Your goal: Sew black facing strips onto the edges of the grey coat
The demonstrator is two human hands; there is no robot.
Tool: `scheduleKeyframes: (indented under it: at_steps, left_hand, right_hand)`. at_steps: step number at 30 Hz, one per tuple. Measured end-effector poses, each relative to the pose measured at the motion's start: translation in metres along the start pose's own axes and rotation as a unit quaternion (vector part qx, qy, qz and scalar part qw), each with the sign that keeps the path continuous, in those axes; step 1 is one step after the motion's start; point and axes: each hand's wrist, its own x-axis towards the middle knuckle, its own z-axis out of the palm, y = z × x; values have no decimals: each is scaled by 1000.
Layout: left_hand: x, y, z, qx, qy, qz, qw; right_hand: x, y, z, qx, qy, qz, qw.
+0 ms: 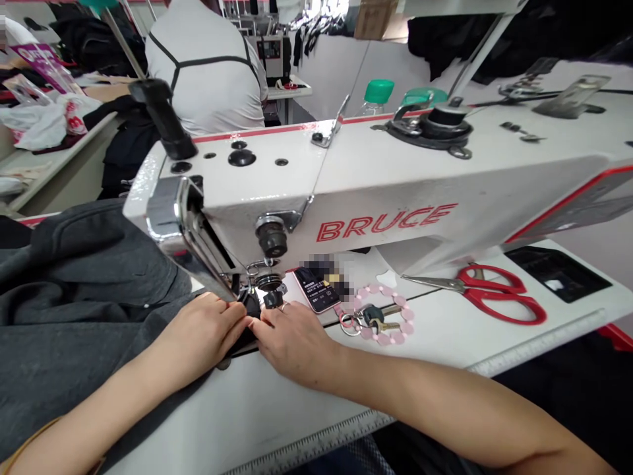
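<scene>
Lettering [386,223] in red along the front of the white sewing machine [346,168] reads BRUCE. Smaller red marks on its top edge are too blurred to make out. A phone [324,295] lies behind the right hand [297,343], its screen lit with lines of text too small to read, one side blurred into blocks. At the far left, a purple packet [42,66] carries pale letters only partly legible, and white plastic bags [44,122] show red print. A ruler strip [321,443] with fine markings runs along the near edge of the worktop [435,343].

Dark grey cloth [84,284] spreads over the left side and reaches under the left hand [200,333], close to the needle area. Both hands have bent fingers meeting just below the machine's head; whether they pinch the cloth or only press on it cannot be told, since the machine's metal parts and the fingers themselves hide the spot.

Near the right hand, keys [386,323] lie with a pink beaded loop, and red-handled scissors [499,290] rest farther right, beside a black tray [558,274]. Beyond the machine stand a green-capped bottle [379,92] and a person [212,86] in white, back turned.
</scene>
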Motion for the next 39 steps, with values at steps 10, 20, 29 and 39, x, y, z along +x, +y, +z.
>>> scheduleKeyframes:
  at_steps: [10, 20, 29, 39]
  left_hand:
    - [10, 2, 4, -44, -98, 26, 994]
    - [12, 6, -3, -73, -121, -6, 990]
    - [-5, -3, -3, -171, -22, -47, 984]
    - [-2, -8, -7, -197, -64, -91, 974]
  right_hand:
    - [-4, 3, 7, 24, 110, -57, 992]
    - [-2, 5, 7, 47, 142, -99, 984]
    - [1, 4, -3, 55, -23, 37, 998]
    - [0, 6, -6, 92, -81, 38, 992]
